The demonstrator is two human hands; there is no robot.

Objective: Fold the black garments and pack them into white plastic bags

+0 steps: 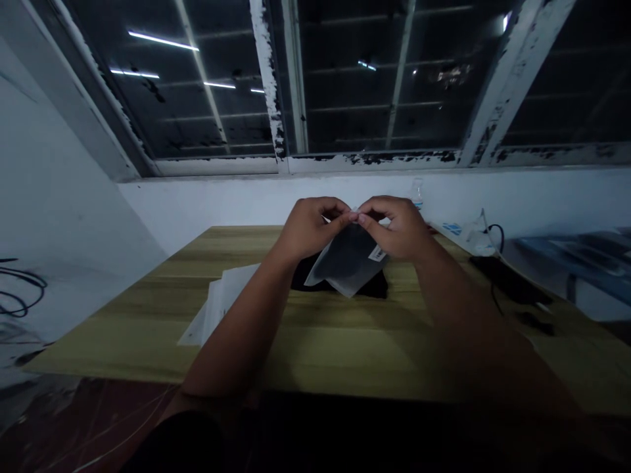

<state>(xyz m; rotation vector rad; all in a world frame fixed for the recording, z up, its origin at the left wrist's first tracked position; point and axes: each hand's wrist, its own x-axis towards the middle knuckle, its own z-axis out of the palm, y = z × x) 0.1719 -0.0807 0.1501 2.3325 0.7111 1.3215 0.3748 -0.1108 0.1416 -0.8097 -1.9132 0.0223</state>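
A translucent plastic bag (348,259) with a small white label (378,253) near its right edge is held up by its top edge, over the middle of the table. A dark tone is seen through the film, but its source cannot be told. The top edge is pinched from both sides by the left hand (313,226) and right hand (394,226). Both are held narrow, close together, with the fingertips (355,219) nearly meeting at the bag's upper part.

A folded black cloth (340,284) lies directly under the bag; whether the two touch cannot be told. White paper sheets (221,307) are placed just left of the cloth, partly under the left forearm. All of this is on a wood-grain table (276,348). A plastic water bottle (417,194) stands behind the right hand, by a white wall (522,203). A crumpled white plastic item (477,236), a black cable (499,231) and a dark flat object (503,279) are seen toward the table's right side. Above the wall is a window with peeling white frames (269,85) and dark panes.
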